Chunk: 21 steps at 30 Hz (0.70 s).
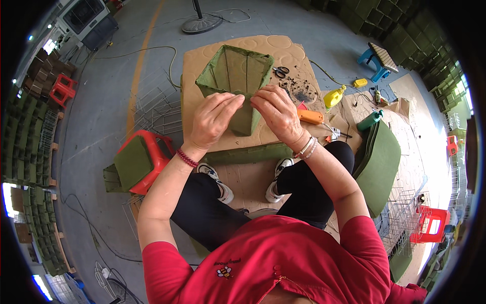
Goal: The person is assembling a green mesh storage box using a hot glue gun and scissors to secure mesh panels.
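Left hand (213, 119) and right hand (277, 112), fingers bent, tips close together at near rim of green box (246, 120); cannot tell whether closed on it; box tapered, wide mouth at far end, resting on cardboard-topped table (190, 71); scissors (281, 72) and dark scraps (299, 89) right of box; orange-handled tool (310, 117) beside right hand; yellow bottle (333, 97) beyond; red stool (158, 171) at left, bearing green panel (132, 163)

Left fingers (223, 104) and right fingers (268, 101) sit close together by a green box (246, 119) on brown cardboard (284, 50)
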Motion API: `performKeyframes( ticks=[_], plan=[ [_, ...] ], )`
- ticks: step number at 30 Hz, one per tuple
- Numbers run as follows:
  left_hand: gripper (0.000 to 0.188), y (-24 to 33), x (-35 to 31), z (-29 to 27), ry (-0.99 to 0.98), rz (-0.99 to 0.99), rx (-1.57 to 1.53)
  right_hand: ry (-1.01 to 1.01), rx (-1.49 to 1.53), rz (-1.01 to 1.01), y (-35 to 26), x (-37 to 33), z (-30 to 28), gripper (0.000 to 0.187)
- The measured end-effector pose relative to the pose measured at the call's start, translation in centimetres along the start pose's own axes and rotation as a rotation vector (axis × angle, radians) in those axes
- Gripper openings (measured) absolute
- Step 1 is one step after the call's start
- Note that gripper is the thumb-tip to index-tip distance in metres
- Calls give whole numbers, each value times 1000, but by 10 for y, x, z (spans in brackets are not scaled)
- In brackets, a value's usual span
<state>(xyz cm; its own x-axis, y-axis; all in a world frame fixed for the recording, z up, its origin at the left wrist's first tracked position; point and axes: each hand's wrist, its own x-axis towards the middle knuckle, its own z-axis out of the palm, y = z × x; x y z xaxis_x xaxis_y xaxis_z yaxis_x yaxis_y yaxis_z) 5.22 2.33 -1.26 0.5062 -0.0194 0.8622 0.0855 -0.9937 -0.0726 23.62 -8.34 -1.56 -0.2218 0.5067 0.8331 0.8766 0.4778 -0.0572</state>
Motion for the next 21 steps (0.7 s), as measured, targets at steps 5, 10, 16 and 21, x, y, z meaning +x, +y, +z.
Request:
performKeyframes(
  ticks=[5, 10, 16, 21],
  plan=[
    [43, -6, 8, 10, 5, 40, -26, -64, 11, 35, 2, 6, -5, 28],
    [43, -13, 13, 13, -100, 32, -63, -175, 35, 54, 8, 12, -11, 26],
    [49, -26, 45, -6, -431, -177, -399, -328, 229, 112, 13, 29, -17, 11],
    [53, -36, 82, -9, -884, -463, -608, -540, 352, 164, 24, 40, -25, 11]
  ],
)
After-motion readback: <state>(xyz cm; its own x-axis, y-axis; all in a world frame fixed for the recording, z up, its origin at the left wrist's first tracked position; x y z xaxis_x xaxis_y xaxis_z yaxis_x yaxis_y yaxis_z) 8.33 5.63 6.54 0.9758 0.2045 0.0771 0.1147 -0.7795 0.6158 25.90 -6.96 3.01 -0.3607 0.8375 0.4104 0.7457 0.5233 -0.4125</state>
